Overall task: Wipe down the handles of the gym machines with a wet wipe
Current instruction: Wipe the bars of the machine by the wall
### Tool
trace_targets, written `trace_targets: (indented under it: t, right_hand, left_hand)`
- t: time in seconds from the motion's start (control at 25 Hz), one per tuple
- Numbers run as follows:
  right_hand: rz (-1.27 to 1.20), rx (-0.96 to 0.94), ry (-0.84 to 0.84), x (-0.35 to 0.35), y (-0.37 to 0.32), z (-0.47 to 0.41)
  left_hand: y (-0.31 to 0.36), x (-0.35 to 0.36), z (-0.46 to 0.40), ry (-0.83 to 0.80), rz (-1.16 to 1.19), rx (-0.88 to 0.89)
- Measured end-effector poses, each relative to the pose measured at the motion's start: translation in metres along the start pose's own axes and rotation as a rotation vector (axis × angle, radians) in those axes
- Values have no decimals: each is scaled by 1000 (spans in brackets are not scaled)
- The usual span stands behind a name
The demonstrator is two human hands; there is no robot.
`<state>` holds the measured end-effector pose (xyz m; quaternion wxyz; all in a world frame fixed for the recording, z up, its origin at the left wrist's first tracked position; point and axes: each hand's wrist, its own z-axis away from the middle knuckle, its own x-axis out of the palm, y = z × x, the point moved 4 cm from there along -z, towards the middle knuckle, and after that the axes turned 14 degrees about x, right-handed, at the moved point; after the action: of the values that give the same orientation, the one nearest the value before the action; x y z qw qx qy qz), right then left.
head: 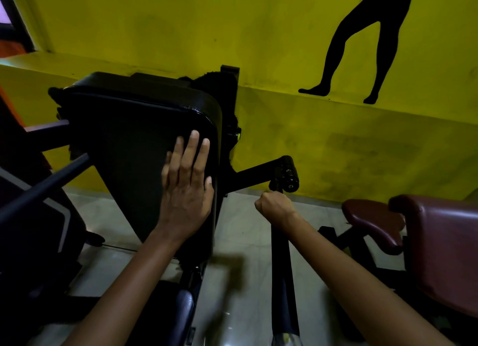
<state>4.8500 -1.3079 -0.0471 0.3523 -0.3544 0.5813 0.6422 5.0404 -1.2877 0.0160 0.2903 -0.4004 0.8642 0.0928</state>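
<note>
**Fist on the handle, wipe out of sight**

The right hand [275, 208] is curled tight round the upper part of the black handle [280, 255], just below the joint where it meets the side arm [248, 176]. The left hand [185, 188] lies flat with fingers spread on the black pad [134, 144], bracing, gripping nothing. I can't see any wet wipe; if it is there, it is buried inside the right fist, and I can't tell.

What could go wrong from here, to my eye: a wipe bunched that small may slip out on a stroke, leaving bare palm rubbing the grip. The handle looks hinged at that joint, so a hard pull could swing it and throw the stroke off. The long lower stretch toward the chrome end [285, 339] could be skipped. The red bench [439, 229] stands near the right elbow and could be knocked.
</note>
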Motion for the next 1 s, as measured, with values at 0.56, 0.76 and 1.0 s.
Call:
trace_targets:
  t: [0.56,0.76,1.0]
  right_hand:
    - [-3,-73,-82,-18,-25,47]
    - [-73,-96,-91,-24,-23,72]
    - [-95,-153,-113,-31,-30,92]
  left_hand:
    - [1,-1,0,-11,43,-8]
    - [0,-2,1,-19,49,2]
    - [4,-3,0,-5,88,-29]
